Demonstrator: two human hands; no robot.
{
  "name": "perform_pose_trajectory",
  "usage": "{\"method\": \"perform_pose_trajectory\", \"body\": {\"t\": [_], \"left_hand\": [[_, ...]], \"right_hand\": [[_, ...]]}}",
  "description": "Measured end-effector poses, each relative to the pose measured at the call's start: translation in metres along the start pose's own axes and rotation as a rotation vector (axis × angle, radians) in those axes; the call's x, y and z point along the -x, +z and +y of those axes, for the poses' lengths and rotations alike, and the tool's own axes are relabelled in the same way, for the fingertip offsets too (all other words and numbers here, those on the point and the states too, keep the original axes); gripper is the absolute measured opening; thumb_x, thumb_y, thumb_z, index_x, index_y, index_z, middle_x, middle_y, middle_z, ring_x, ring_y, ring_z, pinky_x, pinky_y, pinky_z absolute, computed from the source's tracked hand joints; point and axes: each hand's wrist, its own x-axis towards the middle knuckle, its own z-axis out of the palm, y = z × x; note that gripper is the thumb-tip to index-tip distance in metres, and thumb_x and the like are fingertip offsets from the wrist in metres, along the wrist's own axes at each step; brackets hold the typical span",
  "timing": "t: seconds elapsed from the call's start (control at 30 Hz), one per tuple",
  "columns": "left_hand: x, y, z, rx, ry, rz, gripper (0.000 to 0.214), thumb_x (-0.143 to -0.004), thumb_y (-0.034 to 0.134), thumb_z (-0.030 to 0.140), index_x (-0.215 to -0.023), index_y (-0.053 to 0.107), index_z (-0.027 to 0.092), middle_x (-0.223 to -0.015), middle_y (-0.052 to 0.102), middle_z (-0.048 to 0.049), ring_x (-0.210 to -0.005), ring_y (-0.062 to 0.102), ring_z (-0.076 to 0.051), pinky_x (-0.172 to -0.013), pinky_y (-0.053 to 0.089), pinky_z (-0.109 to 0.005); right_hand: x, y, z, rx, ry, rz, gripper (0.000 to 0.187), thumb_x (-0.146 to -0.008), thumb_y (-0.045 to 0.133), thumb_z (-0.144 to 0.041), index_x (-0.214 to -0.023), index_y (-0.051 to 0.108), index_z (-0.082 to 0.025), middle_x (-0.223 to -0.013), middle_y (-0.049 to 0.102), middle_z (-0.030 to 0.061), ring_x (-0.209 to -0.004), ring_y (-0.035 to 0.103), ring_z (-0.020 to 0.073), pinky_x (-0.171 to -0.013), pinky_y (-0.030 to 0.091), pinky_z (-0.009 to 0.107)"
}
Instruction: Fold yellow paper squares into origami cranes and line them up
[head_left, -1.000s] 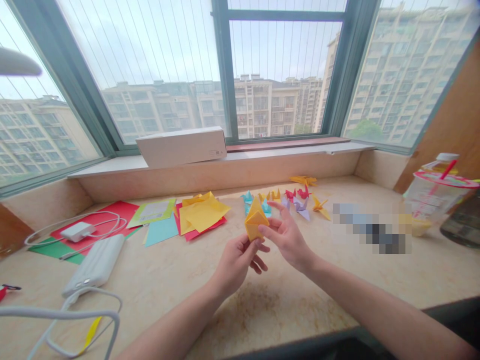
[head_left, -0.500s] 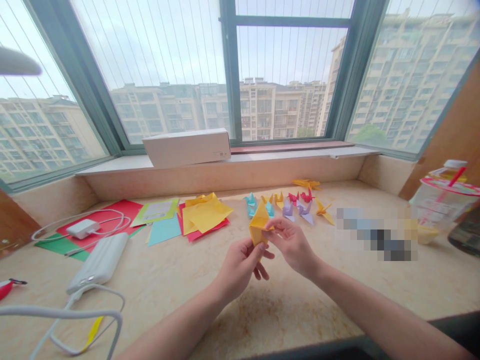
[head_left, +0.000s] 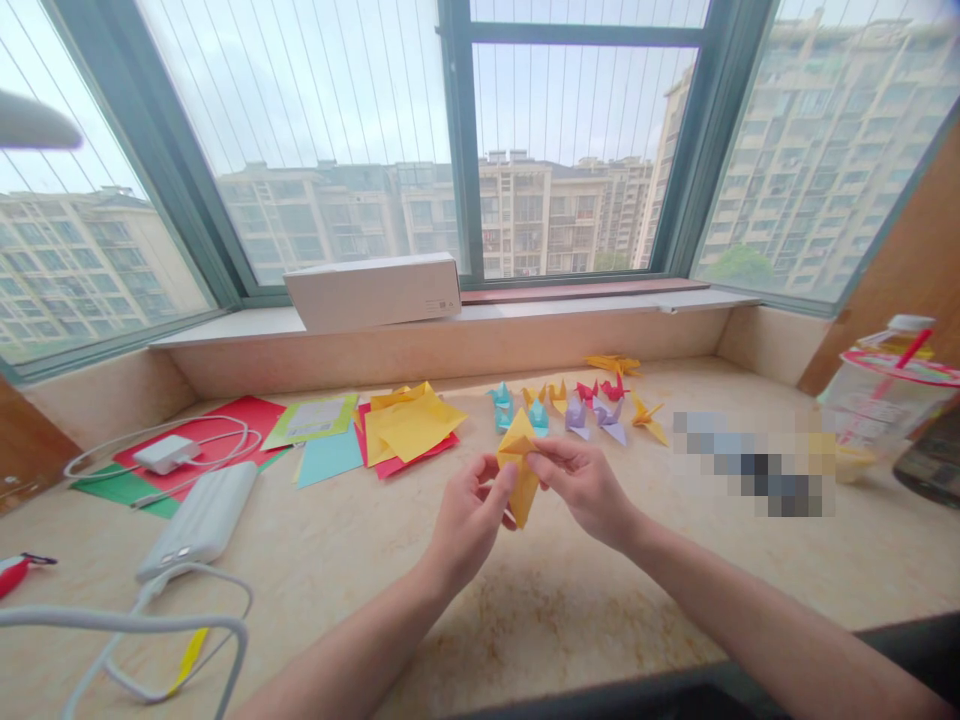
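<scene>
A piece of folded yellow paper (head_left: 527, 492) is held up above the counter between both hands, its point upward and its lower tip hanging down. My left hand (head_left: 472, 505) grips its left side, thumb on the front face. My right hand (head_left: 581, 490) pinches the right edge between thumb and fingers. Just behind the hands stand several small folded paper cranes: a turquoise crane (head_left: 538, 416), a purple crane (head_left: 609, 420), a red crane (head_left: 615, 388) and a yellow crane (head_left: 648, 418).
Left of the hands lie yellow sheets (head_left: 412, 430), a light blue sheet (head_left: 330, 460) and a red sheet (head_left: 240, 410). A white power bank (head_left: 199, 522) with cables lies nearer. A plastic cup (head_left: 874, 410) stands right. A white box (head_left: 375, 292) rests on the sill.
My left hand has shifted its hold from the paper's lower end to its left side, uncovering the lower tip. The upper flap now lies differently folded at the front.
</scene>
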Motion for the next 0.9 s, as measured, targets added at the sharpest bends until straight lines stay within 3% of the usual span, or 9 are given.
{"method": "perform_pose_trajectory", "body": {"t": [0.27, 0.57, 0.9], "left_hand": [[-0.002, 0.000, 0.004, 0.058, -0.012, 0.054, 0.032, -0.088, 0.060, 0.045, -0.082, 0.055, 0.014, -0.063, 0.061, 0.0007, -0.046, 0.059, -0.011, -0.041, 0.044, -0.021], [-0.002, -0.002, 0.001, 0.157, -0.017, 0.059, 0.031, -0.087, 0.063, 0.044, -0.081, 0.054, 0.015, -0.064, 0.065, 0.0000, -0.044, 0.060, -0.011, -0.041, 0.045, -0.020], [0.000, -0.001, 0.002, 0.253, 0.015, 0.066, 0.038, -0.087, 0.060, 0.051, -0.081, 0.057, 0.014, -0.065, 0.066, -0.0036, -0.044, 0.057, -0.011, -0.039, 0.047, -0.021]], "right_hand": [[0.000, 0.001, -0.001, -0.098, 0.014, -0.063, 0.017, -0.083, 0.071, -0.037, -0.091, 0.068, -0.022, -0.065, 0.066, -0.0015, -0.054, 0.059, 0.0132, -0.054, 0.047, 0.028], [0.004, -0.006, -0.004, -0.103, -0.016, -0.125, 0.018, -0.084, 0.069, -0.034, -0.095, 0.077, -0.021, -0.081, 0.073, 0.0045, -0.069, 0.065, 0.0168, -0.067, 0.055, 0.033], [0.003, -0.008, -0.011, -0.135, -0.085, -0.165, 0.021, -0.084, 0.070, -0.033, -0.099, 0.077, -0.020, -0.078, 0.073, 0.0043, -0.069, 0.067, 0.0160, -0.068, 0.057, 0.031]]}}
